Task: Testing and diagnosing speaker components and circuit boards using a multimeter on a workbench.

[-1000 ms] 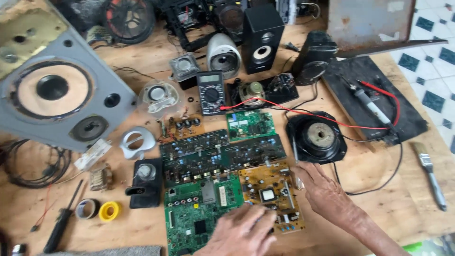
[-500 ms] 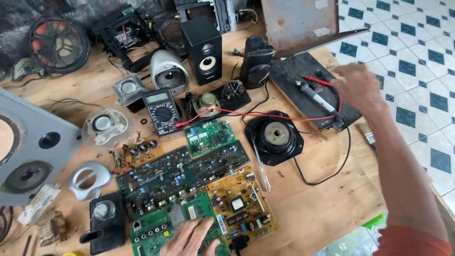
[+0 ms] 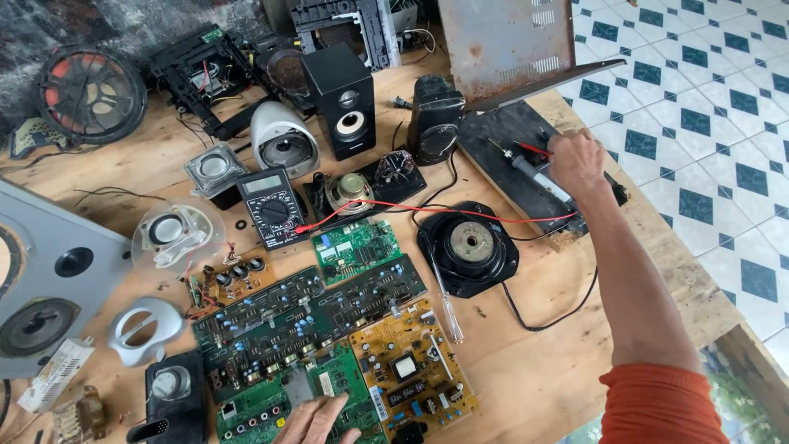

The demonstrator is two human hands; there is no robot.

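Observation:
My right hand point(image 3: 575, 160) reaches out to the black tray point(image 3: 497, 131) at the table's far right, fingers closed on the red probe point(image 3: 532, 150). A grey-handled tool point(image 3: 534, 177) lies just under the hand. The probe's red lead point(image 3: 427, 210) runs left across the table to a black multimeter point(image 3: 271, 205). At the bottom edge my left hand point(image 3: 316, 419) rests flat on a green circuit board point(image 3: 255, 407), fingers apart; only part of the hand shows. Beside it lie a yellow circuit board point(image 3: 411, 378) and long dark boards point(image 3: 304, 316).
A round black speaker driver point(image 3: 468, 247) and a screwdriver point(image 3: 448, 304) lie mid-table. A black speaker box point(image 3: 345, 103), a white speaker point(image 3: 283, 140) and a rusty metal sheet point(image 3: 501, 41) stand at the back. A grey speaker cabinet point(image 3: 49, 271) fills the left. Tiled floor point(image 3: 699, 107) lies beyond the right edge.
My right hand left the circuit boards, swung to the far-right tray and closed on the red probe. The view shifted right. My left hand stays on the green board.

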